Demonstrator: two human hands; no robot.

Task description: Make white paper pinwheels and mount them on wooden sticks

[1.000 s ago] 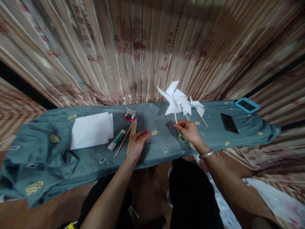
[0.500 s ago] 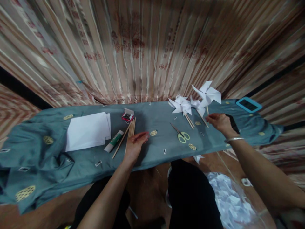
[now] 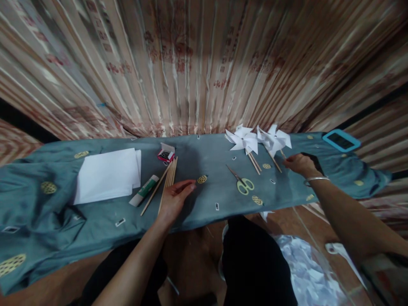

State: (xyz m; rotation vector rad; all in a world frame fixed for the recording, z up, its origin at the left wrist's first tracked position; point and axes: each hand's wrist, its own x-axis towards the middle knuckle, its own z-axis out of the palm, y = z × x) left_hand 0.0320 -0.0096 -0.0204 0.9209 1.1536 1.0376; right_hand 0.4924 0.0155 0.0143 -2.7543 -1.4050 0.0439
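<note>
At the right of the table, my right hand point(image 3: 299, 165) pinches the stick of a white paper pinwheel point(image 3: 276, 139). Its head lies low over another pinwheel, partly covering it. Just left is one more white pinwheel point(image 3: 242, 139) with sticks beneath it. My left hand point(image 3: 176, 196) hovers over the table, fingers together but stretched out, with nothing in it. Beside that hand lie several wooden sticks point(image 3: 170, 173), partly hidden by it. Green-handled scissors point(image 3: 245, 186) rest between my hands, blades pointing away.
White paper sheets point(image 3: 106, 176) lie at the left, near a green and white glue tube point(image 3: 144, 191) and a small open red box point(image 3: 166, 153). A blue-framed tablet point(image 3: 341, 140) sits far right. Below, a clear bag point(image 3: 309, 267) holds white paper pieces. A curtain point(image 3: 191, 63) hangs behind.
My right hand has brought the pinwheel down from above the table to beside the others. The left hand stays near the sticks. The view has shifted slightly.
</note>
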